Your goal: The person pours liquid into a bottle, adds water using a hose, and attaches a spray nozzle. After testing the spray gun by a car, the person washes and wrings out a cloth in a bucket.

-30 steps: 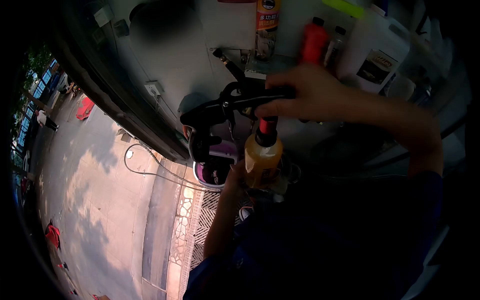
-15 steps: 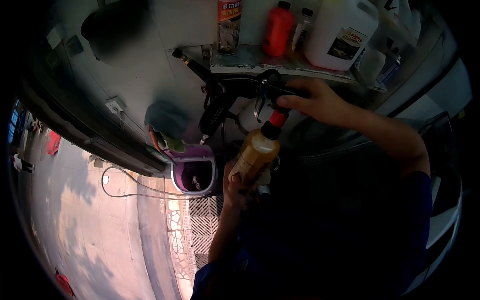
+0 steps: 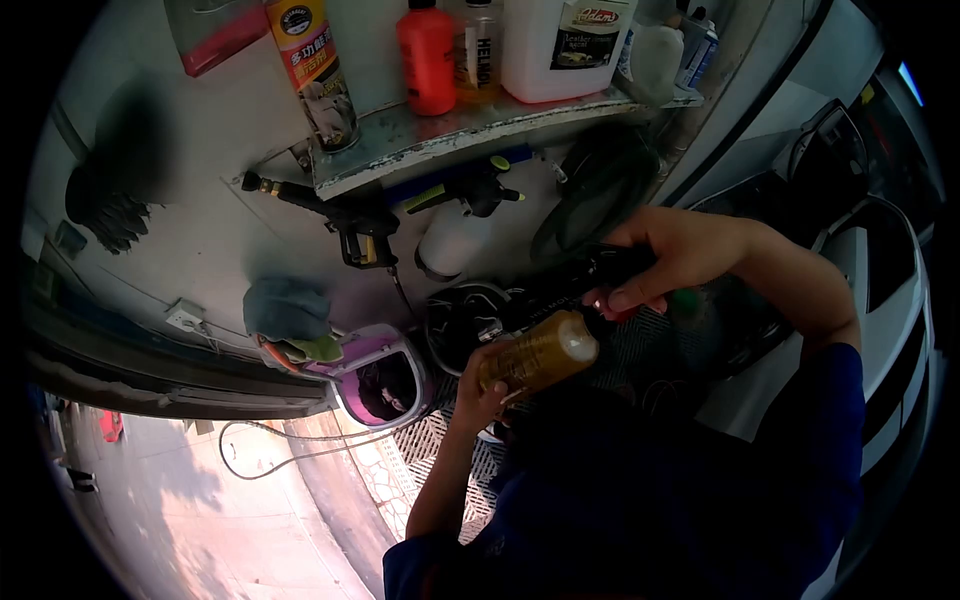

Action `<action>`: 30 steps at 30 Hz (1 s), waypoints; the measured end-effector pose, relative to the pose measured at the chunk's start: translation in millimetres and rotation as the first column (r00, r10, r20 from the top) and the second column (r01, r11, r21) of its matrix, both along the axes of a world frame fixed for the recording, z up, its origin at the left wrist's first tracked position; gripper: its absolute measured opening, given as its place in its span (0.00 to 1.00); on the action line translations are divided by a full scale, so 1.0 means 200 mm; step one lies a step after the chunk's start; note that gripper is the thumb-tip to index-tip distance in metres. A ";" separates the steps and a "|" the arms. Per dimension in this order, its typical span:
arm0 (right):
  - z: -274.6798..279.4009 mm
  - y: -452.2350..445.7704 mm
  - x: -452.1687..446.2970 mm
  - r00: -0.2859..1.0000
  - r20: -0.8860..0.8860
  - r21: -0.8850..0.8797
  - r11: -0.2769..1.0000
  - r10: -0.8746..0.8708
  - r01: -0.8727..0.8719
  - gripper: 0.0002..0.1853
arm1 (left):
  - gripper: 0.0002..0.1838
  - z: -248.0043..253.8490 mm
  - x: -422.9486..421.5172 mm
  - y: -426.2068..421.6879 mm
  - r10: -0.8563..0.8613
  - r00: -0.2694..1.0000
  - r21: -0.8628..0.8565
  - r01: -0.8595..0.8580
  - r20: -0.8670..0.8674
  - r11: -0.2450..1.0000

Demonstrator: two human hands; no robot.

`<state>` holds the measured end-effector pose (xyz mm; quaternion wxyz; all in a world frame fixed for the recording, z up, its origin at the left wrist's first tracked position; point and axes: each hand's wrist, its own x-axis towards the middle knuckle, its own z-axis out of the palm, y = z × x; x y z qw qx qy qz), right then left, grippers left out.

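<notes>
A bottle of amber liquid [image 3: 535, 358] is tilted in front of my body, its neck toward the upper right. My left hand [image 3: 480, 388] is wrapped around its lower part. My right hand [image 3: 690, 255] is closed around the head of a black spray gun [image 3: 560, 296], its fingers by a red collar [image 3: 626, 313] at the bottle's neck. Dark surroundings blur much of the gun, and the bottle partly covers it. Whether the collar is still fastened to the bottle I cannot tell.
Above, a shelf [image 3: 430, 142] holds a spray can [image 3: 315, 80], a red bottle [image 3: 427, 60] and a white jug [image 3: 560, 50]. Below it hang a pressure-washer gun [image 3: 365, 235] and a pump sprayer [image 3: 455, 240]. A purple-and-white bucket [image 3: 345, 400] stands lower left; a white car [image 3: 875, 270] is at right.
My view has turned and the shelf appears further left. The bottle has tipped over toward the right, and my right hand has come lower with the spray gun, now nearer the bottle's neck.
</notes>
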<state>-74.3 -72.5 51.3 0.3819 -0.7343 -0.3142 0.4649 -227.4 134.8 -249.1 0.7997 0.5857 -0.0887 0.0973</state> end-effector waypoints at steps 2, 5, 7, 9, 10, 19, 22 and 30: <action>-0.09 -0.13 -0.02 0.996 0.034 -0.104 0.991 -0.085 0.088 0.14 | 0.32 0.11 0.00 -0.02 0.028 0.982 0.248 0.019 -0.185 0.969; -0.26 -0.37 -0.04 0.968 0.132 -0.147 0.962 -0.212 0.231 0.20 | 0.28 0.05 0.05 -0.01 0.334 0.842 0.619 -0.001 -0.423 0.785; -0.40 -0.57 -0.02 0.944 0.279 -0.204 0.949 -0.177 0.238 0.24 | 0.34 -0.22 0.08 0.09 0.407 0.887 0.700 -0.150 -0.216 0.698; -0.55 -0.79 -0.03 0.908 0.370 -0.142 0.954 -0.197 0.265 0.26 | 0.30 -0.04 0.14 0.06 0.326 0.786 0.370 -0.134 -0.526 0.919; -0.67 -0.90 -0.02 0.884 0.421 -0.129 0.951 -0.203 0.280 0.25 | 0.21 0.09 0.18 0.03 0.206 0.829 0.233 -0.094 -0.521 0.968; -0.97 -1.94 -0.07 0.643 0.303 -0.026 0.669 -0.703 0.743 0.21 | 0.12 -0.14 0.53 -1.10 -0.367 0.820 -0.158 0.332 -0.439 0.930; -0.94 -2.23 -0.09 0.581 0.312 0.019 0.616 -0.752 0.787 0.21 | 0.16 0.02 0.76 -1.60 -0.488 0.817 0.118 0.542 -0.306 0.832; -0.80 -2.69 -0.11 0.383 0.482 0.203 0.526 -0.788 0.826 0.15 | 0.26 0.55 1.34 -2.41 -0.772 0.590 0.468 0.765 -0.236 0.441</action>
